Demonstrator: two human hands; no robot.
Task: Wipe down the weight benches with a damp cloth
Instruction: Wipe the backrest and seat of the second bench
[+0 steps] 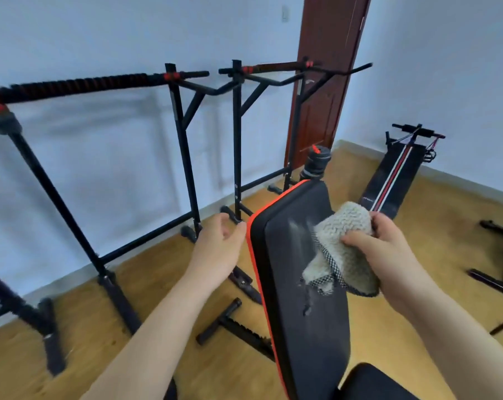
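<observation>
Black weight bench backrest with orange edging, tilted up, centre frame. Right hand clamped on a bunched grey cloth, pressed against the pad's upper right edge, a wet smear beside it. Left hand loosely curled, fingers apart, thumb touching the pad's left edge. 2 pull-up racks behind, along the wall; a second bench near the far corner.
</observation>
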